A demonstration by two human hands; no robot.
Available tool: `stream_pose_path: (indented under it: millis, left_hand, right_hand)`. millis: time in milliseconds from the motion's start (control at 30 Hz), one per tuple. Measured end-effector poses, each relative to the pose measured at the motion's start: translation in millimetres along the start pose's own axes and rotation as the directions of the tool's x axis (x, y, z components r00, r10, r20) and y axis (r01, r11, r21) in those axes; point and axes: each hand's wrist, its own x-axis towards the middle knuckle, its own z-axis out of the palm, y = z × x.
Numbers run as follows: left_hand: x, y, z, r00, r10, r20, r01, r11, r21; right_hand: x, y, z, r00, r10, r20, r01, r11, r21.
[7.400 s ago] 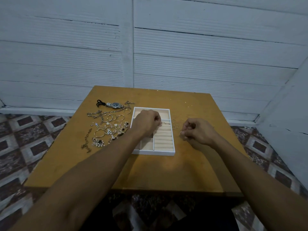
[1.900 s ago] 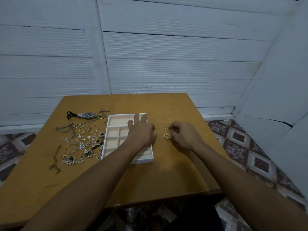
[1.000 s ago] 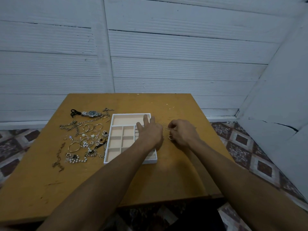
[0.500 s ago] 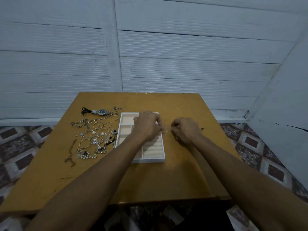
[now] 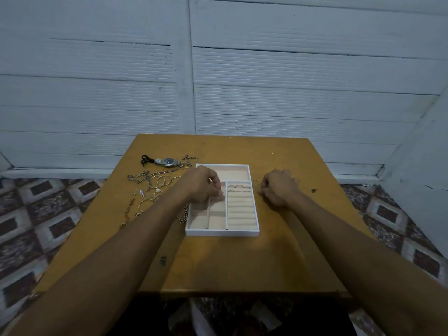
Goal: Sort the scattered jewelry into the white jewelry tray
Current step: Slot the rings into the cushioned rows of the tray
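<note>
The white jewelry tray [image 5: 221, 232] with beige lining sits mid-table. A few rings [image 5: 238, 187] stand in the top rows of its ring rolls. My left hand [image 5: 202, 185] hovers over the tray's left compartments, fingers pinched on a small ring [image 5: 221, 194]. My right hand [image 5: 278, 187] rests on the table just right of the tray, fingers curled, pinching something small I cannot make out. A loose ring [image 5: 256, 182] lies beside it. Scattered jewelry [image 5: 155, 187] lies left of the tray, with a wristwatch [image 5: 167, 162] at the back.
The wooden table [image 5: 242, 263] ends close to a white slatted wall at the back. A chain [image 5: 184, 214] lies against the tray's left wall, partly under my left forearm. Patterned floor tiles [image 5: 36, 214] show on both sides.
My left hand has moved from the tray's right edge to over its left compartments, now pinching a ring. My right hand stays beside the tray. The camera view shifted slightly.
</note>
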Motion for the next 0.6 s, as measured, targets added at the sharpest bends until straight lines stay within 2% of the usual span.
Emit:
stream_pose_path:
  millis: [133,333,467,600]
  left_hand:
    - [1.6,0.1,2.2,1.000,0.030,-0.007,-0.029,0.999,0.015]
    - [4.2,3.2,12.7,0.995,0.073,-0.067,-0.071,0.997,0.033]
    - [3.8,5.4,18.4,0.993,0.072,-0.095,-0.072,0.997,0.003]
    - [4.8,9.0,26.4,0.991,0.059,-0.123,-0.059,0.998,0.008]
  right_hand:
    - [-1.5,-0.4,-1.6,1.000,0.019,-0.007,-0.018,0.999,0.028]
    - [-7.7,3.7,-1.1,0.995,0.000,-0.098,0.018,0.982,0.186]
    - [-11.2,9.4,-9.8,0.992,-0.016,-0.122,0.060,0.928,0.368]
    - [-18.2,10.4,-17.1,0.988,-0.060,-0.142,0.113,0.907,0.405]
